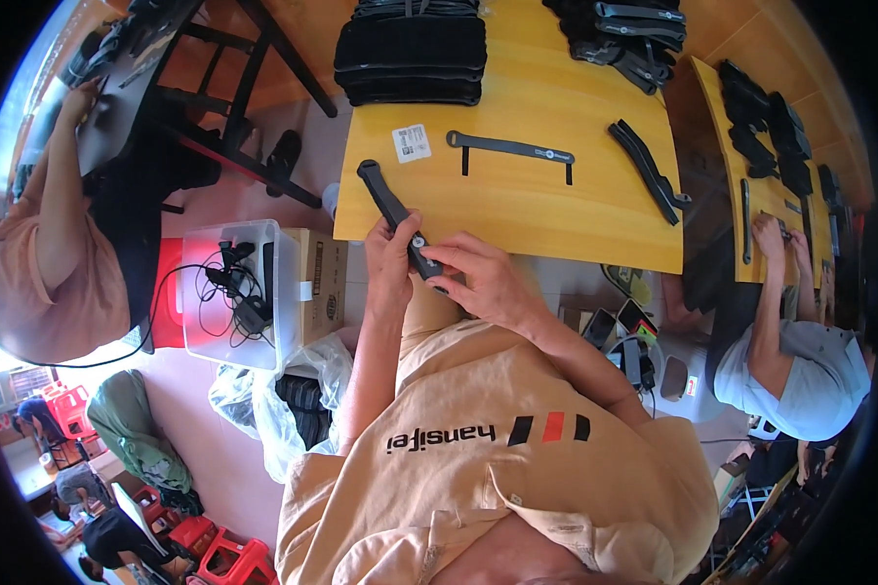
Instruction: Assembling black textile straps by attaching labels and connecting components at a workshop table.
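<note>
Over the table's near edge I hold a dark grey strap (pixel 385 200) with a rounded eyelet at its far end and a small pale mark near its middle. My left hand (pixel 390 258) is closed around its middle, thumb on top. My right hand (pixel 483 278) pinches the lower end, thumb and fingers pressed together. Beyond my hands, a similar strap (pixel 512 147) lies across two short black strips (pixel 465 162). A white printed label sheet (pixel 412 142) lies left of it. Folded dark straps (pixel 646 174) rest at the table's right side.
The yellow wooden table (pixel 556 219) carries a stack of black straps (pixel 410 54) and a bundled pile (pixel 634 44) at the back. A clear plastic bin (pixel 195 331) with cables and a cardboard box (pixel 320 283) stand left. Co-workers sit at left and right tables.
</note>
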The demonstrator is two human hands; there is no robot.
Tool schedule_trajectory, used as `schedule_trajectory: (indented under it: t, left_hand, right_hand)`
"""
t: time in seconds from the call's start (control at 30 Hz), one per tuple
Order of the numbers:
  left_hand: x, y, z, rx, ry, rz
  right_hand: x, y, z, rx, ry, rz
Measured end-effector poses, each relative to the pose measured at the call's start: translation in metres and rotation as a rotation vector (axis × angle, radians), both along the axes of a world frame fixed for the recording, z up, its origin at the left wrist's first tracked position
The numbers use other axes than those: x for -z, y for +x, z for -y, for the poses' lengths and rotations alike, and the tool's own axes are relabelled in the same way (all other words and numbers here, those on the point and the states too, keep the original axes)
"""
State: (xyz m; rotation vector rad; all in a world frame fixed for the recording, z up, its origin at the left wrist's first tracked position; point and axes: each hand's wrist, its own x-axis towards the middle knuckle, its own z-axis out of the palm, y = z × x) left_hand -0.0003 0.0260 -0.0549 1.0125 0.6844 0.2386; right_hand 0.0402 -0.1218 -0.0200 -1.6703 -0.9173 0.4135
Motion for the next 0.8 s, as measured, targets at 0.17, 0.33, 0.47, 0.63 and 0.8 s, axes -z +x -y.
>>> schedule_trajectory:
  t: [0.17,0.33,0.47,0.63,0.8]
  left_hand:
    - [-0.028,-0.007,0.016,0.102,-0.226,0.128]
    - [-0.035,-0.017,0.024,0.177,-0.208,0.204]
    - [-0.038,-0.017,0.026,0.145,-0.118,0.197]
    - [-0.035,-0.016,0.029,0.134,-0.092,0.201]
    - [-0.036,-0.015,0.034,0.131,-0.106,0.194]
  right_hand:
    - [0.004,0.006,0.009,0.089,0.124,-0.119]
    - [0.007,0.012,0.016,0.075,0.315,-0.394]
    - [0.01,0.016,0.024,0.082,0.368,-0.372]
    - [-0.006,0.017,0.029,0.174,0.182,-0.025]
    - [-0.017,0.015,0.03,0.206,0.096,0.131]
